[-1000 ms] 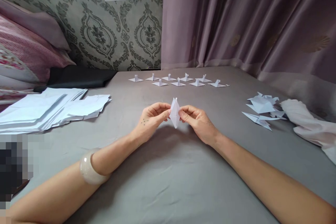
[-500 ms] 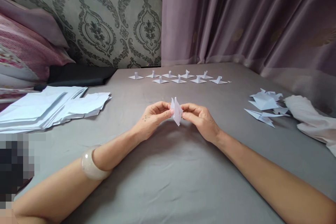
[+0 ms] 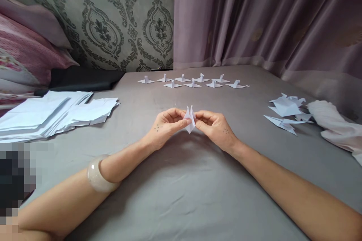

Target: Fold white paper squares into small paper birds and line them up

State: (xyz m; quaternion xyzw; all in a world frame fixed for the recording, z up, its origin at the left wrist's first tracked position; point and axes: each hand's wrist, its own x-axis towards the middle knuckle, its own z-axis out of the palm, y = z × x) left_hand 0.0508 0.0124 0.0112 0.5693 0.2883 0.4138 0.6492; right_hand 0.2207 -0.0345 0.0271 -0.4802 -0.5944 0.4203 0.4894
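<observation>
Between my hands is a small piece of folded white paper (image 3: 189, 125), with two narrow points sticking up and one point facing down. My left hand (image 3: 167, 125) pinches its left side, the thumb lying across the front. On the right side, my right hand (image 3: 212, 125) grips the paper between thumb and curled fingers. Both hands are just above the grey cloth surface (image 3: 181, 188). The fingertips behind the paper are partly hidden. Beyond my hands, several folded paper figures (image 3: 192, 83) stand in two rows.
Stacked white paper sheets (image 3: 56, 115) lie at the left, in front of a black cloth (image 3: 85, 80). More folded paper pieces (image 3: 285, 105) are heaped at the right beside a crumpled white cloth (image 3: 333, 124). A purple curtain (image 3: 240, 19) hangs at the back right.
The folded paper has turned so its two upper points show side by side. My left thumb has shifted right across its front. Both hands stay in nearly the same place.
</observation>
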